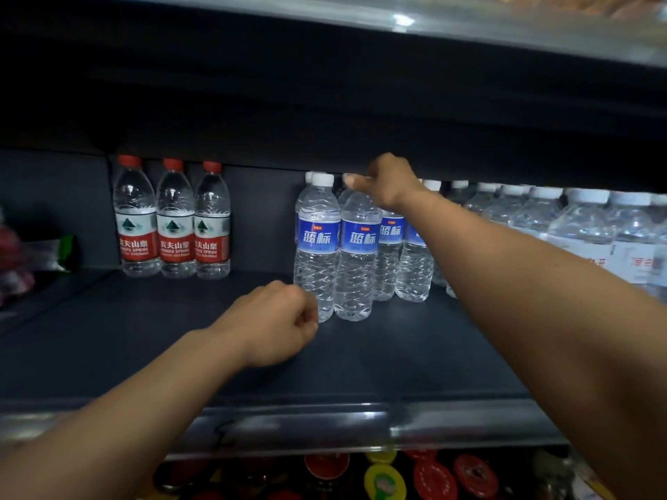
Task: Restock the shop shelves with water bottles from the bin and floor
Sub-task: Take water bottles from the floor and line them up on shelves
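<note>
- The right hand (pixel 388 182) grips the top of a blue-label bottle (pixel 357 254), its cap hidden under the curled fingers.
- That bottle stands upright on the dark shelf (pixel 144 337), touching another blue-label bottle (pixel 317 247) at its left.
- The left hand (pixel 274 323) hovers in front of that bottle, fingers curled, holding nothing.
- Three red-label bottles (pixel 173 220) stand further left of it, at the back of the shelf.
- More white-capped bottles (pixel 541 211) crowd to its right.

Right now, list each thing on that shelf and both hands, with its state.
Red-label bottles: three, upright, capped, at the back left.
Blue-label bottles: upright, capped, grouped mid-shelf.
Right hand: gripping the top of a blue-label bottle.
Left hand: curled, holding nothing, beside the front blue-label bottle.
Shelf: front left area bare.
White-label bottles: upright, capped, at the right.
</note>
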### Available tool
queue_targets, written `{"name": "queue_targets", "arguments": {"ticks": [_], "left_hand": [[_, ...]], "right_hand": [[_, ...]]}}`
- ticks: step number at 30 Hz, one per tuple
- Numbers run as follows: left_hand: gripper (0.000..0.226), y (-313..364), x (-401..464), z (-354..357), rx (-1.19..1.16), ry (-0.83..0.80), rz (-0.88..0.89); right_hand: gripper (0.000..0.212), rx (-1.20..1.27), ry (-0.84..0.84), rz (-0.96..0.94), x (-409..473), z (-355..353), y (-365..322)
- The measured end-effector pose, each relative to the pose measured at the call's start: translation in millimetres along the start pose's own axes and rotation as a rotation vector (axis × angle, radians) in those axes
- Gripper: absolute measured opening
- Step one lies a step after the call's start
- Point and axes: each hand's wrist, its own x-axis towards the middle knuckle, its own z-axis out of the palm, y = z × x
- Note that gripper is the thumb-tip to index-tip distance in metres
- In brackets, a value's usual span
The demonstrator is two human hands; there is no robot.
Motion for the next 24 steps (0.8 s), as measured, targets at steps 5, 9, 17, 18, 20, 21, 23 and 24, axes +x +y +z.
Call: {"name": "queue_targets", "arguments": {"ticks": [5, 9, 17, 18, 20, 21, 23, 24], "left_hand": [[0.006, 7.8, -6.0, -2.3, -0.024, 0.003, -0.007], [0.008, 18.8, -17.8, -7.9, -0.02, 0.021, -0.017], [0.007, 60.1, -71.8, -30.0, -0.03, 0.063, -0.01], [0.007, 66.4, -81.8, -30.3, -0.035, 0.066, -0.008], [0.009, 78.3, -102.8, -27.0, -0.047, 0.061, -0.007], [0.011, 83.2, -113.7, -23.4, -0.053, 0.052, -0.009], [0.013, 90.7, -136.7, -11.8, -0.059, 0.022, -0.001], [0.014, 93.3, -148.3, -4.2, -0.063, 0.005, 0.011]], "right_hand": [[0.045, -0.035, 0.025, 0.012, -16.8, 1.0, -0.5], [0.035, -0.043, 0.054, 0.041, -43.7, -6.7, -0.8], [0.028, -0.063, 0.032, -0.027, -151.0, -28.2, -18.9], [0.027, -0.053, 0.02, -0.047, -169.3, -30.2, -23.8], [0.024, -0.018, -0.012, -0.096, -209.3, -34.0, -32.9], [0.023, 0.007, -0.027, -0.118, -230.1, -35.7, -36.8], [0.02, 0.046, -0.061, -0.14, -273.2, -37.9, -41.3], [0.02, 0.048, -0.077, -0.154, -294.3, -37.8, -41.3]]}}
